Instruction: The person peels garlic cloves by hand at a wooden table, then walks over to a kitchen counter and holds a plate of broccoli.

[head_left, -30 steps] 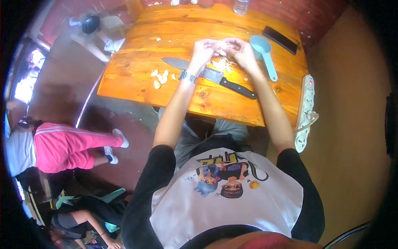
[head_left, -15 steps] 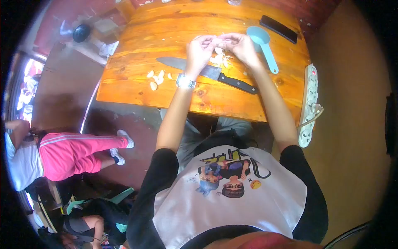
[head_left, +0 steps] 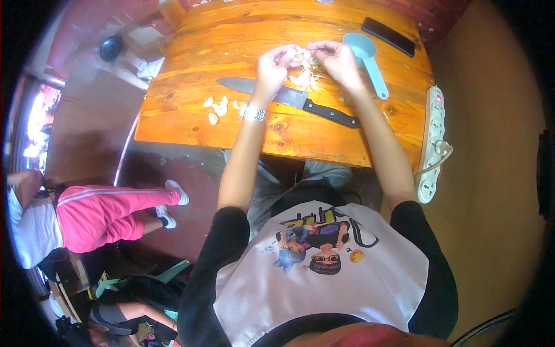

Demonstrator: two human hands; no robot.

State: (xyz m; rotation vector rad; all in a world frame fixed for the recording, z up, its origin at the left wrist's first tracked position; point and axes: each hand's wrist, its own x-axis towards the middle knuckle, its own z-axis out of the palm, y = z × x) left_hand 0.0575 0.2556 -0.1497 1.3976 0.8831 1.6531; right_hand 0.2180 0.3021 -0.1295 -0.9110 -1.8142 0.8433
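Observation:
Over the far middle of the wooden table, my left hand [head_left: 276,66] is closed in a pinch on a pale garlic clove [head_left: 299,55], partly hidden by the fingers. Beside it, my right hand [head_left: 338,61] is also pinched shut, its fingertips close to the clove; what they grip is too small to make out. Below the fingertips lies a small pile of garlic cloves and peels [head_left: 305,80]. A kitchen knife [head_left: 329,113] with a black handle lies under my left wrist, its blade pointing left. Several garlic cloves [head_left: 217,107] sit left of that wrist.
A light blue scoop [head_left: 374,75] lies right of my right hand, with a black phone [head_left: 388,36] behind it. A white power strip [head_left: 432,139] with a plugged-in cord runs along the table's right edge. At left, a person in pink trousers [head_left: 104,217] stands; another person [head_left: 127,309] is low down.
My hands have drawn slightly apart at the fingertips, the left one shifting a little left. The knife, scoop and loose cloves keep their places. The low person's arm has moved.

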